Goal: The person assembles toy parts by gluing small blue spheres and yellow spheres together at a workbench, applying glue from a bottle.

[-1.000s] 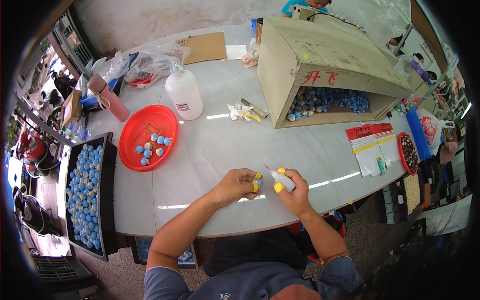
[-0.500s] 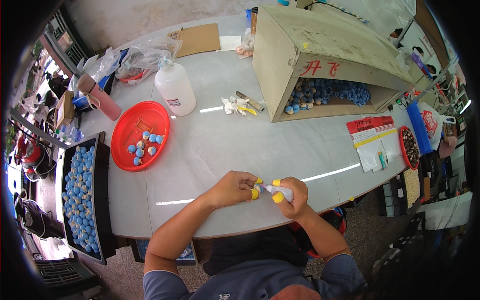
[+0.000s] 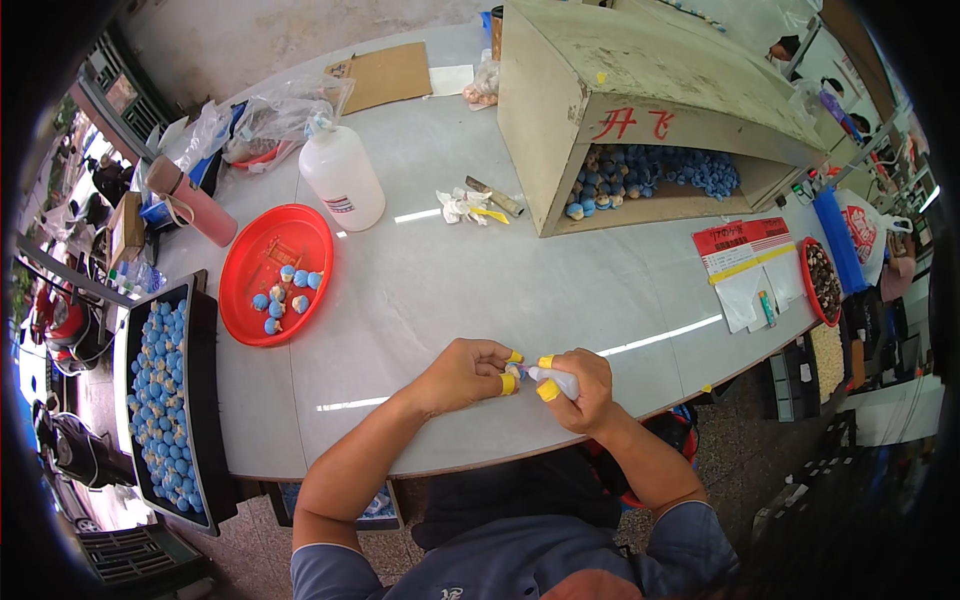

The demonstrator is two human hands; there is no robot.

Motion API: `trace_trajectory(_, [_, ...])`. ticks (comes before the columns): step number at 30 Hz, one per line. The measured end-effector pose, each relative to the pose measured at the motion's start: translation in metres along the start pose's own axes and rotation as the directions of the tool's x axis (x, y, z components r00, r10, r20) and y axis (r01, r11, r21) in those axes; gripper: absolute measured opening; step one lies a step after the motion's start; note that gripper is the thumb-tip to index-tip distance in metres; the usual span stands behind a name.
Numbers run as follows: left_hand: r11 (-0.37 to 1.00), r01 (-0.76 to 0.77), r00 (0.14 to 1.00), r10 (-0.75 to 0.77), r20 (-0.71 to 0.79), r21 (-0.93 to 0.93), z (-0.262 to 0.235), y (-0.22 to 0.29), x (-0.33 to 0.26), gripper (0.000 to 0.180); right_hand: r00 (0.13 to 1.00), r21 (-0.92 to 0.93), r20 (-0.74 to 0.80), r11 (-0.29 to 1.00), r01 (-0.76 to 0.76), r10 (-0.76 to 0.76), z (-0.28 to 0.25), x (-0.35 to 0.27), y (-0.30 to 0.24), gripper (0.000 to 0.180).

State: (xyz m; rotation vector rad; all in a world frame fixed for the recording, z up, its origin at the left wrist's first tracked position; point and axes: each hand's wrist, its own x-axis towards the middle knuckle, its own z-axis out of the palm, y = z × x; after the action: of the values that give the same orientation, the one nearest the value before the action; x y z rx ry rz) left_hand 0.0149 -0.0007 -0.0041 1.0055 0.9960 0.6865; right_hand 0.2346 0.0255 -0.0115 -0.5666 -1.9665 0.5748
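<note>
Near the front edge of the table, my left hand (image 3: 462, 378) pinches a small blue and whitish piece (image 3: 514, 371) between thumb and forefinger. My fingers cover most of it, so its full shape is hidden. From the right, my right hand (image 3: 588, 392) grips a small white squeeze bottle (image 3: 562, 382), its narrow tip pointing left at the piece and touching or almost touching it. Yellow covers sit on the thumb and forefinger tips of both hands.
A red plastic dish (image 3: 232, 318) with several blue balls lies left, beside a black crate (image 3: 205, 400) full of more. Behind stand a large white bottle (image 3: 345, 180) and a pink flask (image 3: 195, 205). A beige box shelter (image 3: 545, 130) holds blue pieces; a red-and-white packet (image 3: 735, 262) lies right.
The whole view has shifted slightly. Both hands keep their grips, with the bottle tip still at the small piece.
</note>
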Motion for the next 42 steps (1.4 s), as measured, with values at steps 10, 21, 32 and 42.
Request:
trace_trajectory(10, [0.989,0.039,0.996,-0.05,-0.073,-0.142,0.001,0.009,0.0,0.037,0.984,-0.135,-0.042,0.977,0.168,-0.175,0.003,0.001,-0.003,0.021])
trace_trajectory(21, [0.985,0.038,0.994,-0.054,-0.096,-0.166,0.002,0.008,0.0,0.04,0.985,-0.151,-0.016,0.975,0.165,-0.17,0.002,0.0,-0.007,0.025])
trace_trajectory(32, [0.989,0.051,0.995,-0.062,-0.076,-0.142,0.002,0.009,-0.002,0.041,0.99,-0.18,0.006,0.974,0.139,-0.14,0.002,0.002,-0.006,0.03])
trace_trajectory(42, [0.986,0.052,0.993,-0.068,-0.097,-0.161,0.002,0.009,-0.002,0.04,0.99,-0.186,-0.009,0.973,0.136,-0.14,0.001,0.0,-0.007,0.03])
